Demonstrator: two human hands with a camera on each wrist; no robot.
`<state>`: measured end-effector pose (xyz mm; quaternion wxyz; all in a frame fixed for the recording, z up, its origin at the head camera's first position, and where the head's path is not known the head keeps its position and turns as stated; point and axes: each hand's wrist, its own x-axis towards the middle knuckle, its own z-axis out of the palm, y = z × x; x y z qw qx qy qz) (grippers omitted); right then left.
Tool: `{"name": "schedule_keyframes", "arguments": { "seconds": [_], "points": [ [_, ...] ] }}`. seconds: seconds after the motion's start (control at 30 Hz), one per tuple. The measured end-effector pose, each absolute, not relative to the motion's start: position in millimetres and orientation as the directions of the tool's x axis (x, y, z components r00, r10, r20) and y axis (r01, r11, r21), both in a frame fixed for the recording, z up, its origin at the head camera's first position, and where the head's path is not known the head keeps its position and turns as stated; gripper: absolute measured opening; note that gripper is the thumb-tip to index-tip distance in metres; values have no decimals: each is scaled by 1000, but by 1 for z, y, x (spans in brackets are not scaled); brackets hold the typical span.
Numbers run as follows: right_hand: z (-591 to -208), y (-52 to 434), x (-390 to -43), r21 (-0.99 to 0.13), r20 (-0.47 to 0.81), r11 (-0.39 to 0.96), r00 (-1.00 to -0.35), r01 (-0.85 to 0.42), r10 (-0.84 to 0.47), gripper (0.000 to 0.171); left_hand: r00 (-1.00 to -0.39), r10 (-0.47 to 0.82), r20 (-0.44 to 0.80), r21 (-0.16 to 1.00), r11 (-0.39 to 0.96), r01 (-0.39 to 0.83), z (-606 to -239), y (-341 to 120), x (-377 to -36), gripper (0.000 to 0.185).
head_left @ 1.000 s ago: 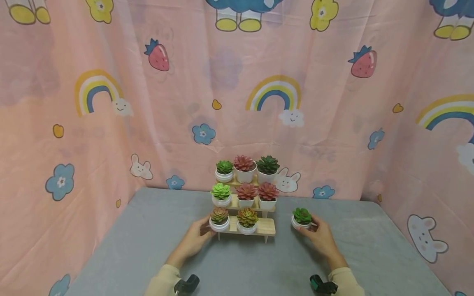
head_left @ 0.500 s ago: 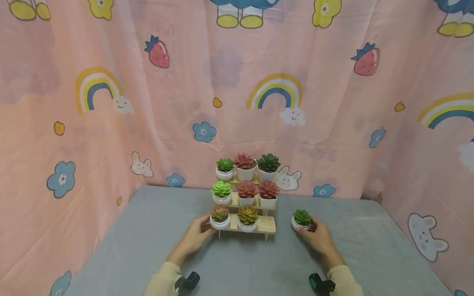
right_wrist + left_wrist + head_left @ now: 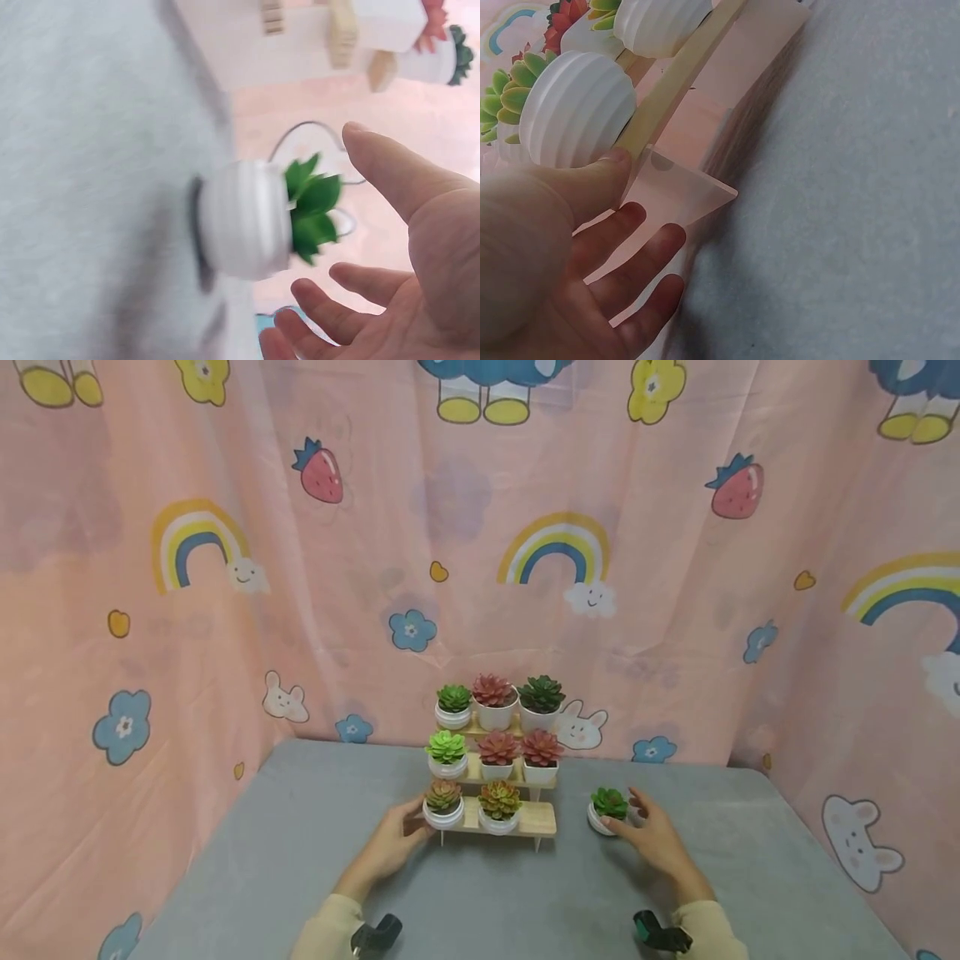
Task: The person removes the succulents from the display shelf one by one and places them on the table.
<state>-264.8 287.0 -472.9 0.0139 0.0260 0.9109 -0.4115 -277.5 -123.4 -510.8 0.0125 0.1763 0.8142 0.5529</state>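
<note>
A three-step wooden display stand (image 3: 537, 818) bears rows of small potted succulents. My left hand (image 3: 392, 839) holds the left end of its lowest step. In the left wrist view my thumb (image 3: 604, 176) lies against the plank's end, beside a ribbed white pot (image 3: 577, 112), with the other fingers bent around the clear side bracket (image 3: 686, 180). Right of the stand, a green succulent in a white pot (image 3: 600, 822) sits upright on the table. My right hand (image 3: 662, 839) is spread beside it; the right wrist view shows a gap between my fingers (image 3: 322, 311) and that pot.
Two succulents stand on the lowest step, a brown-pink one (image 3: 444, 810) and a yellow-orange one (image 3: 499, 810). The upper steps hold three each, green and red. The grey table (image 3: 480, 902) ends at a pink patterned curtain (image 3: 360, 568) behind the stand.
My right hand has loosened from the green succulent's pot, its fingers spreading and drawing back to the right. The pot has shifted slightly nearer. My left hand stays at the stand.
</note>
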Motion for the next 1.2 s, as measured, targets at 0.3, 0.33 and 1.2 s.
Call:
{"name": "schedule_keyframes", "arguments": {
  "seconds": [0.3, 0.33, 1.2],
  "points": [
    [-447, 282, -252, -762, 24, 647, -999, 5, 36, 85, -934, 309, 178, 902, 329, 281, -514, -123, -278, 58],
    [-445, 281, -251, -769, 28, 639, -999, 3, 39, 84, -933, 311, 179, 902, 326, 282, -515, -123, -278, 58],
    [-428, 236, -239, -746, 237, 610, -962, -268, -133, 64, -939, 306, 156, 922, 295, 249, -513, -124, -277, 61]
  ]
}}
